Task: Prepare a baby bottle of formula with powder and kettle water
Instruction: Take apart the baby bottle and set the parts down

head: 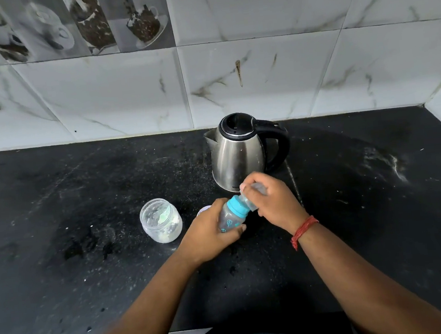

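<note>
We see a black counter [88, 260] bearing a steel kettle [235, 154]. Just in front of the kettle, our left hand [207, 235] grips the tilted baby bottle [230, 219] by its body, while our right hand [273, 199] clasps its clear cap [254, 193]. Left of the kettle stands an open powder jar [161, 221].

— What are the hands doing?
— The left hand [209, 232] grips the tilted baby bottle [230, 219]; the right hand [274, 202] grips its clear cap [254, 194].
— And nearby?
— A steel kettle [239, 151] behind, an open powder jar [161, 221] left, on the black table [89, 273].
</note>
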`<state>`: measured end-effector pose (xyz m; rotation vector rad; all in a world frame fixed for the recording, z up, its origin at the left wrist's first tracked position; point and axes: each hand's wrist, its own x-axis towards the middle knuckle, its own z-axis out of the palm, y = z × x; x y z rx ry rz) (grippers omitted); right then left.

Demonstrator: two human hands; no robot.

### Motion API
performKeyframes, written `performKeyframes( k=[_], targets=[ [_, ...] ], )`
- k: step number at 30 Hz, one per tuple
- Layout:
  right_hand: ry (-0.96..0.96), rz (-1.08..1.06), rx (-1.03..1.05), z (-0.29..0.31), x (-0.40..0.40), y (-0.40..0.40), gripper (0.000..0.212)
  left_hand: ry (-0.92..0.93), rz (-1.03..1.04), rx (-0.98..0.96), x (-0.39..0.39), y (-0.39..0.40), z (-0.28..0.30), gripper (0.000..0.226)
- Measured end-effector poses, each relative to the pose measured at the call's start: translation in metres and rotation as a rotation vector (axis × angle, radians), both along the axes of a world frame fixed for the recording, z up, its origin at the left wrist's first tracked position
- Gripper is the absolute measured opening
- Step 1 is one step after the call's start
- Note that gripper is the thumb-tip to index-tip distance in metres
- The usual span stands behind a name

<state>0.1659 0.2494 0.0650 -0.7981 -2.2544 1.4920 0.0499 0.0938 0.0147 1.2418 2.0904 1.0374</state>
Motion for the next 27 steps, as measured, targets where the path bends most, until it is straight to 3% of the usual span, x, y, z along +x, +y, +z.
performKeyframes(
  k=[3, 7, 12, 18, 24, 27],
  targets=[
    [0.033, -0.087, -0.086, 0.007, 0.005, 0.011, 0.012, -0.047, 0.056, 0.021, -0.003, -0.004, -0.004, 0.056],
    [-0.007, -0.186, 0.017, -0.008, 0.012, 0.033, 0.015, -0.079, 0.132, 0.041, -0.006, -0.008, -0.006, 0.051],
    [-0.315, -0.244, 0.272, -0.050, 0.031, 0.059, 0.033, -0.123, 0.154, 0.077, -0.007, -0.008, -0.007, 0.048],
    [-0.630, -0.148, 0.498, -0.093, 0.059, 0.075, 0.049, -0.134, 0.144, 0.081, -0.006, -0.007, -0.006, 0.050],
    [-0.708, -0.127, 0.532, -0.103, 0.064, 0.078, 0.060, -0.140, 0.156, 0.051, -0.003, -0.008, -0.002, 0.051],
    [-0.727, -0.166, 0.646, -0.099, 0.062, 0.074, 0.066, -0.153, 0.159, 0.044, -0.001, -0.009, 0.000, 0.051]
  ],
)
